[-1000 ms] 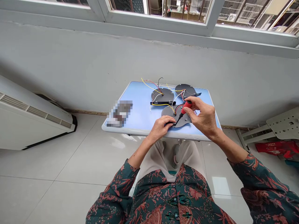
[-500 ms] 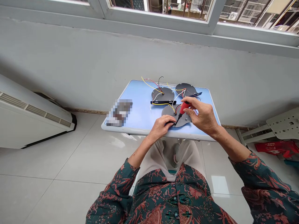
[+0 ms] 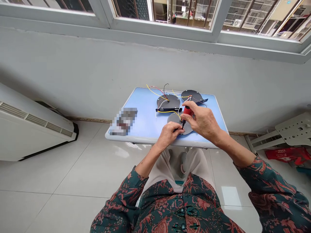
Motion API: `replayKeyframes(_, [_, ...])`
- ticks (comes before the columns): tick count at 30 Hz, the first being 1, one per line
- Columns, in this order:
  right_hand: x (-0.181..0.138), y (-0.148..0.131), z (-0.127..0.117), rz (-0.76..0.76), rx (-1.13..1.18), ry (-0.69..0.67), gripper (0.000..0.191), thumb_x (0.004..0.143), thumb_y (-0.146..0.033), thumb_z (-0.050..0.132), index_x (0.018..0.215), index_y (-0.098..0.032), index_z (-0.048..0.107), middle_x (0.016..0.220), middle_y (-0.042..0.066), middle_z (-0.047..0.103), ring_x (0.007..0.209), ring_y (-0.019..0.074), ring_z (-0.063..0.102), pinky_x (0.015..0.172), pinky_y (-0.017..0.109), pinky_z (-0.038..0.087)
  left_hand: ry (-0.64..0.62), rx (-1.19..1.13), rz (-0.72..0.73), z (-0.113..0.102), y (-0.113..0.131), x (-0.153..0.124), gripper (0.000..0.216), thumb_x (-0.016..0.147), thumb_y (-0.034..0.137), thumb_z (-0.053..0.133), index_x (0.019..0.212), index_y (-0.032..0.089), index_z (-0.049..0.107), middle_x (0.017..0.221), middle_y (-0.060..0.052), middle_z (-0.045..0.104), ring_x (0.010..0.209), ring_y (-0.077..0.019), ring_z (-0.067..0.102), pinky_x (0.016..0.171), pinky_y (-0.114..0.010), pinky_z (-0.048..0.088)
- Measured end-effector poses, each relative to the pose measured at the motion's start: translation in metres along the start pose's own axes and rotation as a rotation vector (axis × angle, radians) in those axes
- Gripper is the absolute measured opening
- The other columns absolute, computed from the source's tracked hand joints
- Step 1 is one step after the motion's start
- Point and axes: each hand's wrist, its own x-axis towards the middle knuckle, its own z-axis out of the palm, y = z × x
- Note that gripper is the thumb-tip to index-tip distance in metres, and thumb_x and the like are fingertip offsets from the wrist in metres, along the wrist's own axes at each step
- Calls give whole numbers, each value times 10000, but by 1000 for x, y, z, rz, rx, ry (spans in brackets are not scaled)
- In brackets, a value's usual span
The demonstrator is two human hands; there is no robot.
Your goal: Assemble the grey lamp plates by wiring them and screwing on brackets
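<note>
A red-handled screwdriver (image 3: 186, 112) is in the fingers of my right hand (image 3: 205, 123), held nearly upright with its dark shaft pointing down to the near edge of a grey disc (image 3: 173, 118). Fingers closed, my left hand (image 3: 168, 133) pinches at that same edge beside the screwdriver's tip; what lies between its fingertips is too small and covered to name. Yellow, white and dark wires come out of the disc's middle. Farther back are a black disc (image 3: 167, 101) with a slotted bracket along its front and another black disc (image 3: 191, 95), both with wires.
The discs lie on a small blue-topped table (image 3: 145, 119) with a pale rim. A pixelated flat item (image 3: 125, 121) is at its left. Behind stands a wall below a window; a white appliance (image 3: 36, 119) is at left, a pale folded frame (image 3: 289, 131) at right.
My right hand has shifted slightly left, and the screwdriver has gone from a slant to nearly upright. My left hand stays at the disc's edge. The camera view has tilted up slightly.
</note>
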Motion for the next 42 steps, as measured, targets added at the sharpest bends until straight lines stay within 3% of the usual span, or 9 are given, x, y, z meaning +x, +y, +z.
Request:
replayKeyframes(5, [4, -5, 13, -24, 76, 31, 45, 938, -228, 550, 967, -195, 538, 760, 11, 635, 620, 142, 530, 630, 280, 389, -64, -41, 19, -6, 1, 1, 137, 869, 181, 709, 738, 220, 714, 868, -7, 764, 913, -189, 676, 908, -306, 504])
replayKeyframes(9, [14, 4, 5, -121, 301, -136, 105, 881, -130, 500, 943, -207, 539, 754, -21, 611, 630, 114, 536, 637, 254, 414, -122, -65, 18, -10, 1, 2, 164, 869, 154, 683, 721, 222, 702, 883, -6, 768, 1018, -204, 697, 947, -312, 507])
replayKeyframes(13, [25, 23, -10, -193, 542, -346, 223, 850, -73, 455, 987, -210, 565, 926, 8, 672, 806, 123, 611, 762, 275, 475, -130, -49, 4, -9, -3, 2, 92, 867, 172, 680, 851, 235, 747, 1075, -26, 781, 1109, -223, 688, 1005, -346, 500])
replayKeyframes(17, [29, 26, -18, -176, 543, -456, 263, 869, -71, 437, 1035, -216, 580, 993, 16, 688, 882, 131, 620, 804, 288, 476, -120, -74, 6, -9, -1, 2, 113, 903, 228, 653, 906, 232, 766, 1064, -34, 788, 1074, -222, 699, 982, -330, 511])
replayKeyframes(20, [26, 12, -15, -141, 366, -356, 241, 907, -127, 477, 1098, -217, 593, 933, 10, 698, 810, 135, 616, 766, 283, 458, -97, -101, -30, -9, 3, 1, 168, 917, 239, 631, 810, 226, 760, 988, -14, 793, 1014, -207, 713, 912, -290, 525])
replayKeyframes(25, [15, -4, 1, 55, -17, 28, 171, 899, -309, 660, 1019, -198, 609, 711, -11, 652, 620, 145, 551, 661, 288, 402, -47, -60, -23, -2, 4, 0, 158, 891, 233, 676, 758, 232, 760, 953, -1, 795, 1006, -202, 713, 955, -290, 512])
replayKeyframes(30, [7, -1, 8, 174, 35, 207, 207, 847, -336, 711, 939, -216, 570, 740, 1, 702, 620, 165, 632, 643, 294, 460, 34, -48, -69, 7, -1, -1, 113, 878, 209, 709, 799, 241, 784, 988, -19, 806, 1061, -207, 723, 1012, -306, 513])
replayKeyframes(35, [7, -3, -1, 142, 96, 264, 125, 851, -317, 674, 848, -228, 586, 732, 11, 730, 655, 185, 698, 650, 303, 524, 55, -30, -57, 10, -2, 0, 81, 881, 214, 732, 855, 252, 799, 1009, -21, 807, 1058, -200, 728, 1019, -314, 531])
replayKeyframes(42, [8, -6, 4, 11, -138, 283, 200, 907, -402, 670, 844, -228, 593, 667, 6, 686, 555, 163, 624, 565, 296, 466, 59, 24, -29, 11, -2, -4, 110, 916, 227, 696, 874, 253, 795, 1002, -27, 805, 1087, -211, 714, 1008, -326, 531])
